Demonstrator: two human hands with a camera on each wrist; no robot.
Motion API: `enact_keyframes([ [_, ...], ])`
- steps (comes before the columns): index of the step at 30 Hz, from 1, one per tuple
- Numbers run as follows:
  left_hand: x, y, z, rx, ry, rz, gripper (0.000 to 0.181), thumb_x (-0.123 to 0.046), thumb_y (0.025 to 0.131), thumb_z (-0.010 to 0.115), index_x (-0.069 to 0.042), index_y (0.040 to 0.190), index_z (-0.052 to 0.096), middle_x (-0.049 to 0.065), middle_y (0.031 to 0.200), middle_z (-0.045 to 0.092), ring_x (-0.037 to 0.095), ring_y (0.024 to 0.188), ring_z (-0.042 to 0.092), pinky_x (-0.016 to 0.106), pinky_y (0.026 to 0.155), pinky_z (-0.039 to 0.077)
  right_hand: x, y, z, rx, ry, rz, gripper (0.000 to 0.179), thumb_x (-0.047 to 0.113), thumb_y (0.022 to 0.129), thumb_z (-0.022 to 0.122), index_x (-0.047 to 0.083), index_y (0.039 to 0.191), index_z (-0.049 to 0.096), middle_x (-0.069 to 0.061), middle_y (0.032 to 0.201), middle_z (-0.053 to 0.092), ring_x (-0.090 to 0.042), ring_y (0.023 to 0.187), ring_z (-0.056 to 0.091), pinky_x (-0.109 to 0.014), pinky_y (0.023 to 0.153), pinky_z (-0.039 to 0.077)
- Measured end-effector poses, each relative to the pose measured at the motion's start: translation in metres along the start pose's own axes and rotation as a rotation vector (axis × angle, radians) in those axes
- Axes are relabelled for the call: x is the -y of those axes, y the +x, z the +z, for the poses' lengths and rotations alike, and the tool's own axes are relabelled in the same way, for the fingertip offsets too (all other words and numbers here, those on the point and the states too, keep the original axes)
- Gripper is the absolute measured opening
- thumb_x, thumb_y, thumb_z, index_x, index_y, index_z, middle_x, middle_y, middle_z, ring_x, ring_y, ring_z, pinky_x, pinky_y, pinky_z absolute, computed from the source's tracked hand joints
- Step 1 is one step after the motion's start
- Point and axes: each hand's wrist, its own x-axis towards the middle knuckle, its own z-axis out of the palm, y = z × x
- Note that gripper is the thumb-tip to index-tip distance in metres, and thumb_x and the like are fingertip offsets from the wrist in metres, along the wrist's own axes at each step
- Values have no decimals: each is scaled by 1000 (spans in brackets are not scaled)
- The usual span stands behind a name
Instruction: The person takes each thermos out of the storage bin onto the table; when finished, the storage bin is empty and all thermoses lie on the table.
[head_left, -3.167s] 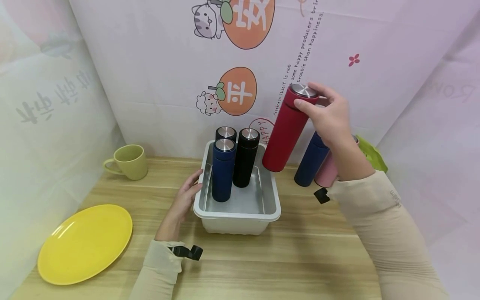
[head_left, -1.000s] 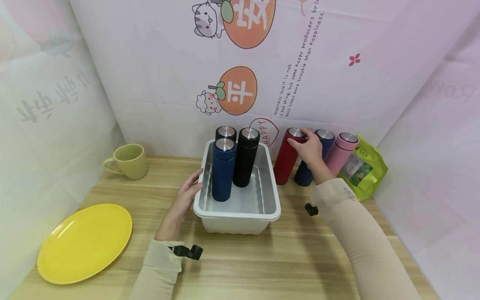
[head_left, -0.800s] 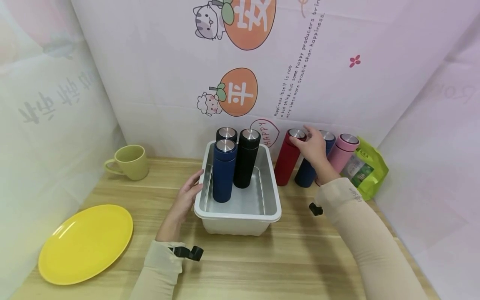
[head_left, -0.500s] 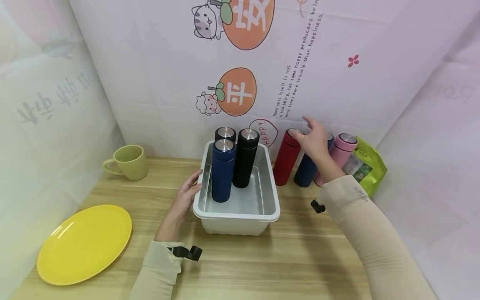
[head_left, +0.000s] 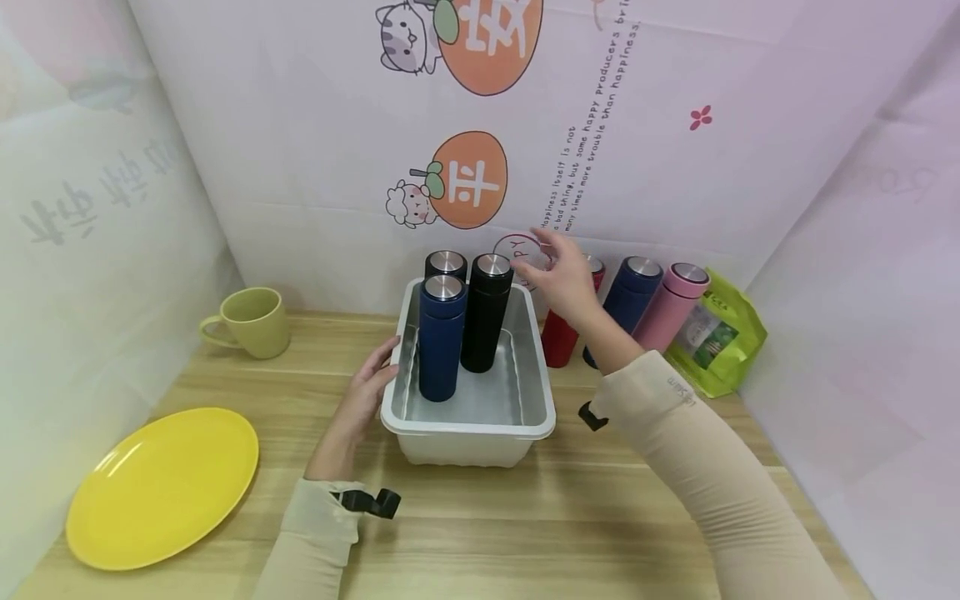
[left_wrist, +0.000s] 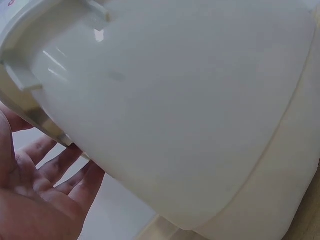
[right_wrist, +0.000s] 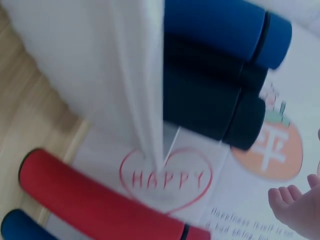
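Note:
A pale grey plastic bin (head_left: 468, 446) holds a blue thermos (head_left: 440, 350), a black thermos (head_left: 483, 325) and a second black thermos (head_left: 447, 264) behind them, all upright with steel-topped lids. My left hand (head_left: 366, 392) rests against the bin's left side, its fingers (left_wrist: 60, 160) touching beneath the rim in the left wrist view. Fingers spread and holding nothing, my right hand (head_left: 566, 279) hovers just right of the front black thermos's lid. Partly hidden behind this hand, a red thermos (head_left: 558, 337) stands on the table outside the bin.
Right of the red thermos stand another blue thermos (head_left: 630, 296) and a pink thermos (head_left: 667, 312), with a green bag (head_left: 720, 333) behind. A green mug (head_left: 258, 325) and a yellow plate (head_left: 165, 487) are on the left. A printed cloth wall (head_left: 322, 167) closes off the back.
My right hand set the red thermos down on the table beside the blue one, let go, rose slightly and moved left to the black thermos's lid. The left hand stayed at the bin.

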Motion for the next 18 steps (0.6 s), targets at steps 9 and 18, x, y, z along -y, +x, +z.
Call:
enact_keyframes([
  [9, -1, 2, 0, -3, 22, 6, 52, -5, 101, 42, 5, 150, 27, 19, 157, 22, 39, 138, 25, 46, 108, 29, 15, -3, 33, 130, -35, 6, 61, 29, 90, 72, 15, 144, 48, -8, 142, 48, -26, 126, 47, -43, 97, 45],
  [18, -1, 1, 0, -7, 10, -1, 52, -3, 101, 40, 6, 150, 25, 20, 157, 19, 39, 139, 24, 49, 110, 26, 21, -6, 55, 236, -87, 64, 63, 34, 89, 72, 19, 145, 47, -5, 142, 50, -20, 126, 48, -44, 98, 44],
])
